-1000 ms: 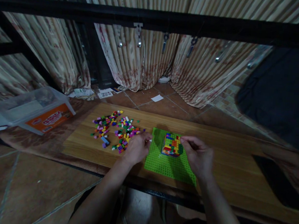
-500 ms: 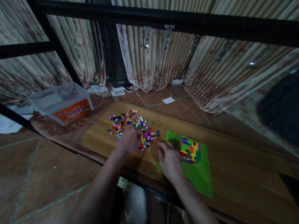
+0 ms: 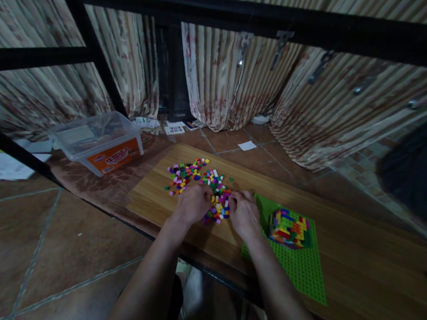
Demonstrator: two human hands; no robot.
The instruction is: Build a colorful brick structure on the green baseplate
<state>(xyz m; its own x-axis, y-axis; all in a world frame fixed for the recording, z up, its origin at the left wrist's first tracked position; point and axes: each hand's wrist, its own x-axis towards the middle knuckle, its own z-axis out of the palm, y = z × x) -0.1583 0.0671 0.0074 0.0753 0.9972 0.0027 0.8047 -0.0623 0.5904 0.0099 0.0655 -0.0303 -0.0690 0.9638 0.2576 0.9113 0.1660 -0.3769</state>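
My left hand (image 3: 191,206) is over the near side of a pile of small coloured toy bricks (image 3: 215,178), its fingers curled down and closed. Anything between those fingertips is hidden. At the pile's right edge, my right hand (image 3: 245,215) has its thumb and fingers bent together among the bricks; what they pinch is too small to make out. Right of that hand lies a green studded baseplate (image 3: 306,271), partly covered by my right forearm. On it stands a block-shaped build of many-coloured bricks (image 3: 288,228).
The wooden board (image 3: 359,267) bears the bricks and baseplate. A clear plastic box with an orange label (image 3: 114,159) stands at its left on a brown cloth (image 3: 87,183). Black metal bars (image 3: 224,12) cross ahead, before striped curtains (image 3: 222,82). Papers (image 3: 247,146) lie on the tiled floor.
My right hand has moved left from beside the build to the pile's right edge. My left hand stays at the pile. The whole view has shifted, with the board's things appearing farther right.
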